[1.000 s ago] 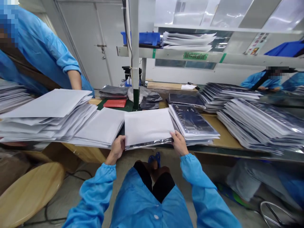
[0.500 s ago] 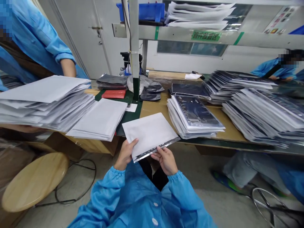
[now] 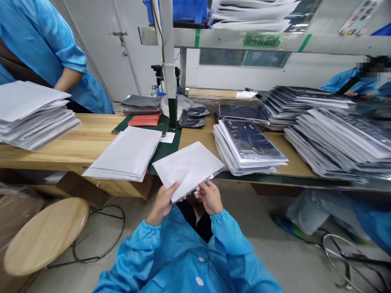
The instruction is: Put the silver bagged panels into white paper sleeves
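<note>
Before me I see a flat white packet (image 3: 191, 165) in a clear plastic bag, tilted over the bench's front edge. My left hand (image 3: 165, 199) is closed on its near left corner, thumb on top and fingers beneath. Along the near edge, my right hand (image 3: 210, 196) pinches the shiny plastic flap (image 3: 215, 173), which shows only in part beyond the fingers. Just left lies a low stack of white packets (image 3: 125, 154). On the right side stands a stack of bagged packets (image 3: 249, 146), its top one showing a dark printed face.
Further right are taller piles of bagged packets (image 3: 342, 146). A red packet (image 3: 143, 120) lies behind, near the post (image 3: 168, 61). At far left, a person in blue (image 3: 70, 77) stands behind a tall white stack (image 3: 30, 114). A wooden stool (image 3: 45, 236) is below left.
The flap strip that lay flat along the packet's near edge is now bent under, mostly out of sight. At left, the tall white stack has moved farther left, uncovering wooden tabletop.
</note>
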Available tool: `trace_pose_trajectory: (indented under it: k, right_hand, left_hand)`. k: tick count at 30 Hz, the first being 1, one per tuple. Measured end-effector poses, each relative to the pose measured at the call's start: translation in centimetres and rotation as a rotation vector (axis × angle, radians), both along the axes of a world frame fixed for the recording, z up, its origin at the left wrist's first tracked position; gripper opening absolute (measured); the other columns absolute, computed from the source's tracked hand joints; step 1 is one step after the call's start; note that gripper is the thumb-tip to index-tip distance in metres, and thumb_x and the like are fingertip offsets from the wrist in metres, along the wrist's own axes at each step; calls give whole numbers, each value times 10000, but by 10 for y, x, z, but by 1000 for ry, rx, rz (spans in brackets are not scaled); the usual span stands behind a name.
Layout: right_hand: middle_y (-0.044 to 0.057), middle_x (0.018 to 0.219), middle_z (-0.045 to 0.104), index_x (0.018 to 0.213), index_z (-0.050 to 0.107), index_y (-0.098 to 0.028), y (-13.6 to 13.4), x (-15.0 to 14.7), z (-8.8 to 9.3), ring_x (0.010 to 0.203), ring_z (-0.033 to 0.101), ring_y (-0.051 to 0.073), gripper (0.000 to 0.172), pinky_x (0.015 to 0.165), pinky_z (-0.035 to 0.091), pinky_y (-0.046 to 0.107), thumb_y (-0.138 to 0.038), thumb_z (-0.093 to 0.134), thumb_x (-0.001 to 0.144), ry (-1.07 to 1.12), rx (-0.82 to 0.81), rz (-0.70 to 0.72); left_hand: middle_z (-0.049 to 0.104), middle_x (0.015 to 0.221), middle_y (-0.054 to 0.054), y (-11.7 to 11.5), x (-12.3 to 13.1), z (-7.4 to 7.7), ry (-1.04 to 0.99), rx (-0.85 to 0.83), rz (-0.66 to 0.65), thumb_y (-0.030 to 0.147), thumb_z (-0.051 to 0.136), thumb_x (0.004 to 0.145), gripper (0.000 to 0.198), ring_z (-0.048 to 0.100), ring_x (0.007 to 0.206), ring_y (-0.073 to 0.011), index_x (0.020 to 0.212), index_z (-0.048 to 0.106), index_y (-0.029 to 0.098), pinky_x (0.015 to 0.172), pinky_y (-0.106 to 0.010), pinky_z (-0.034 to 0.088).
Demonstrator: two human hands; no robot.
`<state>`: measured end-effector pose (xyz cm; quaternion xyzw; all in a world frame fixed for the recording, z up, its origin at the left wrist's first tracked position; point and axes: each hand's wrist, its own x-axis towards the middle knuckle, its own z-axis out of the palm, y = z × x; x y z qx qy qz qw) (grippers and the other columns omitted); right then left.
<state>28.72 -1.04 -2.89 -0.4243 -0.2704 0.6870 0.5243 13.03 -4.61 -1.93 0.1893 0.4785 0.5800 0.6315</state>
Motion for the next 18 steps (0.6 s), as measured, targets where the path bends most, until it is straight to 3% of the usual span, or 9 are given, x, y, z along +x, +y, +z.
trace_pose_trajectory:
  k: [4, 9, 11, 15, 18]
  right_hand:
    - [-109, 398, 435, 549, 496, -197, 9, 0, -4, 352, 452, 64, 390, 337, 369, 150, -328, 863, 574, -28, 54, -56]
    - [4, 662, 703, 747, 665, -179, 11, 2, -2, 549, 657, 153, 327, 493, 569, 250, -401, 856, 601, 10, 25, -1]
    - [31, 734, 739, 797, 686, -176, 12, 3, -1, 623, 700, 180, 340, 561, 604, 282, -399, 858, 608, 38, 50, 2]
    - [-1, 612, 704, 733, 671, -169, 15, 3, -1, 522, 668, 151, 278, 494, 586, 238, -320, 860, 598, -27, 63, -74]
    - [-4, 527, 666, 693, 642, -169, 18, 6, 0, 428, 627, 145, 266, 395, 534, 215, -307, 847, 594, -81, 18, -50]
  left_hand:
    - [722, 703, -124, -7, -2, 0, 10, -32, -144, 332, 787, 749, 341, 657, 501, -172, 925, 658, 70, 435, -227, 521]
    - [708, 646, -120, -11, -9, -6, 14, -38, -170, 319, 781, 752, 295, 662, 501, -181, 856, 643, 80, 452, -229, 531]
    - [718, 688, -128, -10, -13, -8, 3, -53, -192, 344, 771, 760, 326, 680, 528, -203, 900, 641, 81, 454, -250, 543]
    - [739, 831, -115, -9, -12, -6, -40, -62, -77, 303, 784, 740, 382, 710, 625, -214, 1031, 629, 110, 498, -264, 576]
    - [729, 795, -93, -6, -10, -2, -45, -57, -12, 242, 812, 689, 372, 686, 585, -188, 990, 637, 111, 479, -244, 555]
